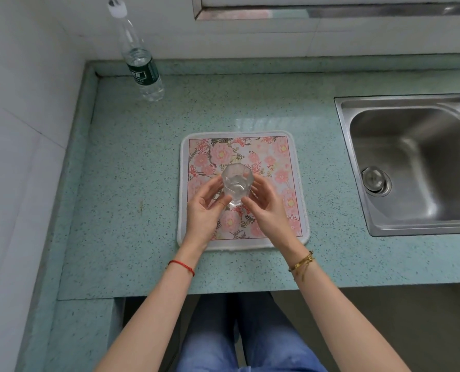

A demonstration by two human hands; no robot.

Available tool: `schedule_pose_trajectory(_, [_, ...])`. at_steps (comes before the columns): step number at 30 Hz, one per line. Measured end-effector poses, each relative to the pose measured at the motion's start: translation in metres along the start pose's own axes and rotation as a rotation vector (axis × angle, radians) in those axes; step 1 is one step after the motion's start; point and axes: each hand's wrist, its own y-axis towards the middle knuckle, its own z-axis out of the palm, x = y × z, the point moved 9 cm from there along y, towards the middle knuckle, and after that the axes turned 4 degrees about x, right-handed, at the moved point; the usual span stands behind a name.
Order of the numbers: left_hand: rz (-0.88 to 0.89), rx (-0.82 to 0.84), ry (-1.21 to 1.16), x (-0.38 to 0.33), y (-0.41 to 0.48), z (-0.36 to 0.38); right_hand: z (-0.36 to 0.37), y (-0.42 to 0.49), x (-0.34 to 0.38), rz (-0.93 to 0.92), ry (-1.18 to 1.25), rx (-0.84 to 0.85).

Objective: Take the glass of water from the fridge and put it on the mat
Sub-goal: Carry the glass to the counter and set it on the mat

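A clear faceted glass of water [235, 185] stands upright on the pink floral mat [272, 157] in the middle of the green speckled counter. My left hand [206, 208] cups the glass from the left, with fingers against its side and the thumb at its base. From the right, my right hand [267, 208] curls its fingers and thumb round the glass. The lower part of the mat is partly hidden under both hands.
A clear plastic water bottle [143, 68] with a dark green label stands at the counter's [132, 162] back left corner by the tiled wall. A steel sink [417, 167] fills the right side. The counter's front edge lies below my wrists.
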Motion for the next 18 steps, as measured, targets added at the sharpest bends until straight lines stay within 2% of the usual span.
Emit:
schedule_pose_trajectory(6, [-0.011, 0.029, 0.052, -0.007, -0.008, -0.002, -0.001, -0.010, 0.016, -0.028, -0.020, -0.010])
schedule_pose_trajectory(12, [0.039, -0.097, 0.082, -0.052, -0.035, -0.021, -0.024, -0.030, 0.050, -0.080, 0.021, -0.156])
schedule_pose_trajectory(18, [0.120, 0.029, 0.060, -0.124, -0.078, 0.000, -0.039, -0.072, 0.100, -0.174, 0.049, -0.177])
